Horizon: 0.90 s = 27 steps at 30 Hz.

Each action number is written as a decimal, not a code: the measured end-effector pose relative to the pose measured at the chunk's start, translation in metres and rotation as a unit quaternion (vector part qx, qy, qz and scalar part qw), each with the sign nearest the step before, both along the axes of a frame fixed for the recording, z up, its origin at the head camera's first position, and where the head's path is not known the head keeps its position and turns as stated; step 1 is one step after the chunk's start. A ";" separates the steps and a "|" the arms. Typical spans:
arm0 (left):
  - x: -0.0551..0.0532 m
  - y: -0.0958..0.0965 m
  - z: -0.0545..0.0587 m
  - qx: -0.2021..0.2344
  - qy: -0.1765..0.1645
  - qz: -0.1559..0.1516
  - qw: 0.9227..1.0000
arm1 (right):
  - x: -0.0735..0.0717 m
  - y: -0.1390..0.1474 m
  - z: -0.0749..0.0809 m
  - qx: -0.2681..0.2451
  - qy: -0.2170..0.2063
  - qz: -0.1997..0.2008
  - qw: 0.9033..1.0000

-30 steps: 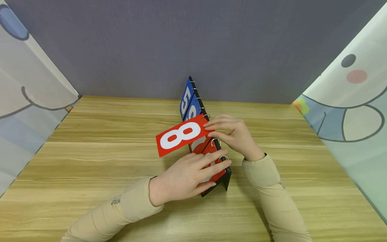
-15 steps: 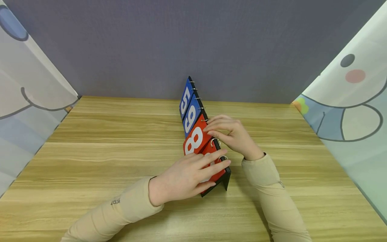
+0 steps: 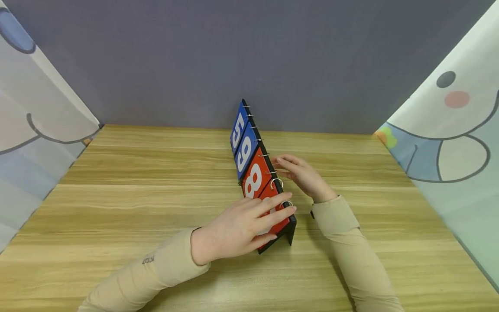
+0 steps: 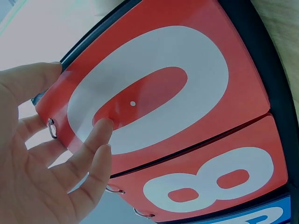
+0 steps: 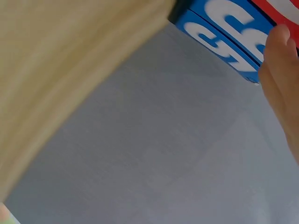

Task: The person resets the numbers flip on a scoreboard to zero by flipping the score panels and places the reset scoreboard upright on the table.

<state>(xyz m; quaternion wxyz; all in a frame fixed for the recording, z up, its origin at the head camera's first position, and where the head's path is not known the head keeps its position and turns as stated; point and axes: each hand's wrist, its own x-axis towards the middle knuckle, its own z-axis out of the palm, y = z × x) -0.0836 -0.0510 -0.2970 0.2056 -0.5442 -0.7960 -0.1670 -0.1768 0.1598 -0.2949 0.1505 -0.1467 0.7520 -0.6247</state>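
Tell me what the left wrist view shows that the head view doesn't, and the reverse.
Only the left wrist view: the full white 0 with a small white dot inside it; in the head view the left hand covers much of that number.

Only the head view: the right hand, the blue 5 card and both beige sleeves.

Both: the left hand, the red 8 card and the blue card next to it, though the left wrist view cuts that blue card off.

We see smooth, glossy red cards, shiny metal rings, a wood-grained table and a matt wall at twelve o'clock.
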 end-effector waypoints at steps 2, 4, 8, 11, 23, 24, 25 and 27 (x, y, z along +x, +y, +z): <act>0.000 0.000 0.001 0.000 -0.002 -0.001 1.000 | -0.002 0.002 -0.005 0.002 -0.023 0.002 1.000; 0.000 0.000 0.001 -0.001 -0.005 -0.002 1.000 | -0.003 0.005 -0.010 0.001 -0.040 0.001 0.999; 0.001 0.000 0.001 -0.002 -0.010 -0.001 1.000 | -0.005 0.007 -0.017 -0.006 -0.063 0.018 0.998; 0.001 0.000 0.000 -0.001 -0.009 -0.002 1.000 | -0.006 0.009 -0.022 -0.004 -0.075 0.038 0.996; 0.001 0.000 0.001 0.000 -0.011 -0.001 1.000 | -0.007 0.011 -0.032 -0.028 -0.116 0.094 0.988; 0.001 0.000 0.001 0.000 -0.010 -0.001 1.000 | -0.007 0.011 -0.031 -0.028 -0.118 0.090 0.989; 0.001 0.000 0.001 0.000 -0.010 -0.001 1.000 | -0.007 0.010 -0.029 -0.030 -0.124 0.081 0.989; 0.001 0.000 0.000 0.000 -0.010 -0.001 1.000 | -0.006 0.009 -0.027 -0.027 -0.128 0.071 0.989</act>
